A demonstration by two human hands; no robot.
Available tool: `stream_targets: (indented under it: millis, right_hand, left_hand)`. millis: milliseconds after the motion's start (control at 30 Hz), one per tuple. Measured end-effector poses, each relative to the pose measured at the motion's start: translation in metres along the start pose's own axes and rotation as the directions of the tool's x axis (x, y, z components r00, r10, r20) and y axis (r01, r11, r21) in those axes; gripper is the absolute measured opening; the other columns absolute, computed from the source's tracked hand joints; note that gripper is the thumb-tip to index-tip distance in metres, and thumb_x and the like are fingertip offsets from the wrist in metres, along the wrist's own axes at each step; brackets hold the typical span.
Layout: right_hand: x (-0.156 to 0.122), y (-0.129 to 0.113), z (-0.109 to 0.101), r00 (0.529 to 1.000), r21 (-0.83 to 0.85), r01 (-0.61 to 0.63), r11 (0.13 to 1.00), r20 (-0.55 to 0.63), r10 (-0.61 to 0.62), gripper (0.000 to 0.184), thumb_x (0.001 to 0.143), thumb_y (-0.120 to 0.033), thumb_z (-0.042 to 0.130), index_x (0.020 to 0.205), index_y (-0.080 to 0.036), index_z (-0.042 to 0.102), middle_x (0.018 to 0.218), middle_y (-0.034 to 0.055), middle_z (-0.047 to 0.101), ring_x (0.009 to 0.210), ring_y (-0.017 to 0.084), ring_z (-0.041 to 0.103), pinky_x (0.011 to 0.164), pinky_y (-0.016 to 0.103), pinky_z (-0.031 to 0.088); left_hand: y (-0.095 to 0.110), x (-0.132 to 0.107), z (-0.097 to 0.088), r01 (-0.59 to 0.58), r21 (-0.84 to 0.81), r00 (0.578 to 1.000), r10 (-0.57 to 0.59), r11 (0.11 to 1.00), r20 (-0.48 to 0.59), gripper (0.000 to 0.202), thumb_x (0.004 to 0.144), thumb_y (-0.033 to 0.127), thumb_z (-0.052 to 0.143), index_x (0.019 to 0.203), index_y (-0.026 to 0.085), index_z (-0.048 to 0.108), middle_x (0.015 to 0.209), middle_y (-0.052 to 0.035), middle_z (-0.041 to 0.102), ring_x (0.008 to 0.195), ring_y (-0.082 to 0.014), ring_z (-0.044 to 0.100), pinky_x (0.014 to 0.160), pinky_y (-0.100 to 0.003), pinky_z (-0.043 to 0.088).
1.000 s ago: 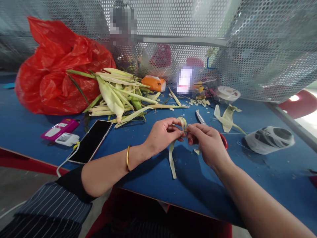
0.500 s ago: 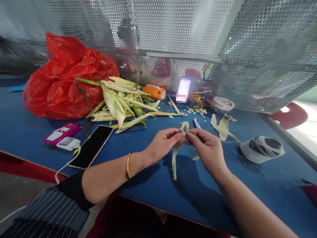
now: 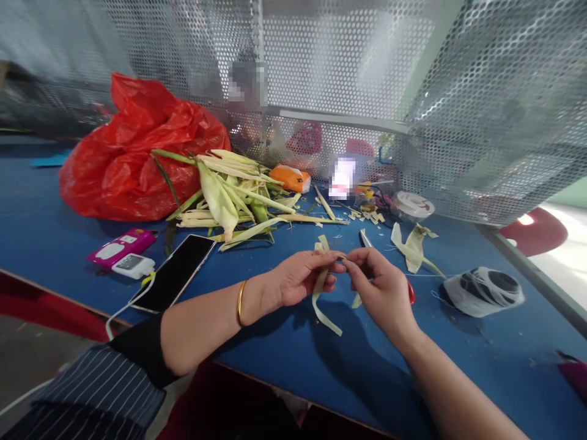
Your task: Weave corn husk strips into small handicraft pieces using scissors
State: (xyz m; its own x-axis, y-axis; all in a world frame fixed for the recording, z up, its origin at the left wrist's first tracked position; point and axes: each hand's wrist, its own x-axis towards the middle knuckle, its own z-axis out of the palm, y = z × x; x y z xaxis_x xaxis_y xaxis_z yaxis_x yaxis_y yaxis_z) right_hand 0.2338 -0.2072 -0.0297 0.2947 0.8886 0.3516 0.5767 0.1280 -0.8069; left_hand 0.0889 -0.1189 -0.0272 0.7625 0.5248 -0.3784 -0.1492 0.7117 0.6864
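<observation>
Between my hands is a narrow strip of pale green corn husk [image 3: 320,299]; one end hangs below my fingers and another bit sticks up above them. My left hand [image 3: 302,278] pinches it between thumb and fingers, palm turned partly up. My right hand [image 3: 378,284] meets it fingertip to fingertip, pinching the strip at a small folded or twisted spot that the fingers mostly hide. Just behind my right hand lies a pair of scissors [image 3: 365,239], with a blade tip and a bit of red handle showing. A small husk scrap [image 3: 356,300] rests under the right fingers.
Corn husks [image 3: 220,205] are heaped beside a red plastic bag [image 3: 132,165]. A phone [image 3: 177,275], a purple packet [image 3: 123,247] and a white corded device [image 3: 132,265] lie left. A thread spool [image 3: 483,292] and a loose husk piece [image 3: 415,247] sit right. Perforated metal panels [image 3: 339,73] stand behind.
The loop of husk above my fingers is gone, and a loose end stands there instead. My left hand has rolled palm-up, and the hanging end has swung to the right.
</observation>
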Motion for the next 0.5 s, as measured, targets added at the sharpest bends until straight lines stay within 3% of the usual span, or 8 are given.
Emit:
stream_targets:
  millis: [100,300,400,500]
  right_hand:
    - [0.000,-0.002,-0.001,1.000,-0.029,0.010,1.000,-0.004,-0.010,0.017,0.089,-0.037,0.059,0.086,-0.020,0.059,0.069,-0.0019,0.061,0.055,0.011,0.051,0.053,0.023,0.039]
    - [0.008,0.003,-0.011,0.999,-0.049,-0.006,0.999,-0.035,0.004,0.022,0.089,-0.040,0.057,0.081,-0.020,0.059,0.064,-0.0029,0.056,0.053,0.012,0.048,0.052,0.024,0.038]
    - [0.013,0.010,-0.013,0.999,-0.124,-0.012,0.992,-0.045,0.007,0.023,0.090,-0.040,0.056,0.085,-0.020,0.064,0.071,0.0002,0.063,0.062,0.015,0.056,0.060,0.028,0.043]
    - [0.013,0.010,-0.014,0.981,-0.191,0.079,0.978,-0.159,-0.111,0.020,0.090,-0.037,0.056,0.092,-0.020,0.067,0.088,0.0058,0.068,0.083,0.022,0.063,0.076,0.035,0.048]
  left_hand:
    - [0.002,-0.001,0.000,0.013,-0.014,1.000,-0.013,1.000,0.024,0.019,0.083,0.026,0.070,0.098,0.014,0.071,0.070,-0.0014,0.069,0.051,-0.0071,0.058,0.053,-0.021,0.047]
    - [0.015,-0.004,0.001,-0.150,0.002,0.988,0.150,0.989,-0.038,0.017,0.088,0.029,0.064,0.094,0.015,0.072,0.074,-0.0031,0.071,0.051,-0.0065,0.059,0.054,-0.020,0.048]
    - [0.019,-0.005,0.001,-0.197,0.008,0.980,0.197,0.980,-0.038,0.018,0.087,0.030,0.066,0.095,0.015,0.072,0.075,-0.0036,0.072,0.052,-0.0074,0.060,0.055,-0.020,0.049]
    - [0.017,-0.008,0.001,-0.199,0.128,0.980,0.199,0.972,0.010,0.024,0.083,0.034,0.070,0.095,0.014,0.072,0.075,-0.0052,0.072,0.052,-0.0088,0.061,0.055,-0.021,0.049]
